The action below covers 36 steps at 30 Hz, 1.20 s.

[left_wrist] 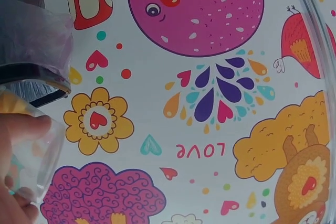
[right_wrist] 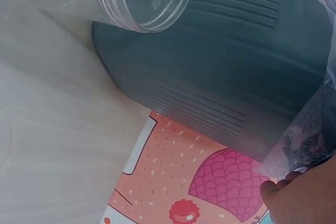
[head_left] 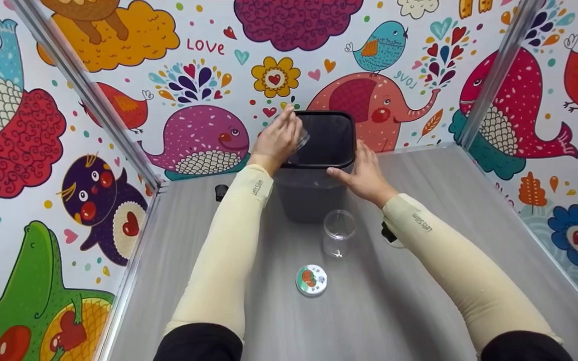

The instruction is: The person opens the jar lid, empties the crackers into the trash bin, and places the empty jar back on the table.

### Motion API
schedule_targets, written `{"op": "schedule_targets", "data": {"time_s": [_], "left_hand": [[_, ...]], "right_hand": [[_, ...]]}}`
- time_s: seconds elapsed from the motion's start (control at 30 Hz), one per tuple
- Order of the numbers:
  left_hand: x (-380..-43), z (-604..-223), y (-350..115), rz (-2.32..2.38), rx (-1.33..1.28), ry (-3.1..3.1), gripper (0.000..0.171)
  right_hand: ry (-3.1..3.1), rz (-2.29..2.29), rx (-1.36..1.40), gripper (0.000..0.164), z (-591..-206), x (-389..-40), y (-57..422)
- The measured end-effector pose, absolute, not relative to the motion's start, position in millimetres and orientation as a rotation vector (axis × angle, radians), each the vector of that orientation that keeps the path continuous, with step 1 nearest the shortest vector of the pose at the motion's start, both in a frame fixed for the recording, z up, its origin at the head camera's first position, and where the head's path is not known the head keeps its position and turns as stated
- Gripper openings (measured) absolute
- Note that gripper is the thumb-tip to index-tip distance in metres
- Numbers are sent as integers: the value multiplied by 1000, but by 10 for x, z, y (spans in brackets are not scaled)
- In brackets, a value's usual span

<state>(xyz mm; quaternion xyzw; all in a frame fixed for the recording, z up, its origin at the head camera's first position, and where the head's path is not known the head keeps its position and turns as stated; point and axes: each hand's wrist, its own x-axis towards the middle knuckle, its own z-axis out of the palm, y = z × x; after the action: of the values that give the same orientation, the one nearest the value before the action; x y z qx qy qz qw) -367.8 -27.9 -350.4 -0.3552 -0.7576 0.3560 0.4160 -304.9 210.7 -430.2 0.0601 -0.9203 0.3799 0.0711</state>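
A dark grey trash bin [head_left: 309,195] stands upright near the back wall, its black rim [head_left: 319,166] facing up and a clear liner bag [right_wrist: 310,124] folded over the edge. My left hand [head_left: 275,143] is above the bin's left rim, holding a clear plastic container [left_wrist: 44,161]; its contents cannot be made out. My right hand [head_left: 367,173] grips the bin's right front corner, thumb at the front rim and fingers along the side. In front of the bin stands a clear, uncapped plastic jar [head_left: 339,235]. Nearer me lies a round lid [head_left: 311,280] with a red fruit picture.
A small black object [head_left: 221,192] lies on the grey table [head_left: 188,225] left of the bin. Another black item [head_left: 388,232] is partly hidden beside my right forearm. Patterned panels [head_left: 208,140] with metal posts [head_left: 489,85] close in the back and sides.
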Motion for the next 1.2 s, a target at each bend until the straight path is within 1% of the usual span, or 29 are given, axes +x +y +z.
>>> {"op": "schedule_targets", "data": {"time_s": [0.17,0.23,0.4,0.47,0.57,0.67,0.83,1.03,1.2], "left_hand": [[-3671,-3502,-315,719,-882,-1998,37],[-3654,-3499,-342,598,-844,-2086,39],[-3575,-3517,-480,204,-659,-2282,59],[-3540,-3537,-544,22,-599,-2292,64],[-3485,-3569,-630,-228,-529,-2252,67],[-3438,-3588,-690,-375,-481,-2209,66],[-3426,-3554,-711,-321,-487,-2236,65],[-3468,-3474,-699,-27,-572,-2277,65],[-3529,-3428,-674,319,-666,-2229,52]], "right_hand": [[-2757,1153,186,115,-4291,-3041,2098],[-2756,1158,188,115,-4292,-3038,2091],[-2767,1165,188,115,-4309,-3034,2068],[-2772,1157,188,115,-4316,-3036,2069],[-2765,1146,193,114,-4314,-3036,2090],[-2753,1133,202,113,-4301,-3038,2119],[-2736,1115,188,111,-4293,-3029,2167],[-2695,1099,225,106,-4326,-3042,2137],[-2692,1103,227,107,-4298,-3044,2091]]}}
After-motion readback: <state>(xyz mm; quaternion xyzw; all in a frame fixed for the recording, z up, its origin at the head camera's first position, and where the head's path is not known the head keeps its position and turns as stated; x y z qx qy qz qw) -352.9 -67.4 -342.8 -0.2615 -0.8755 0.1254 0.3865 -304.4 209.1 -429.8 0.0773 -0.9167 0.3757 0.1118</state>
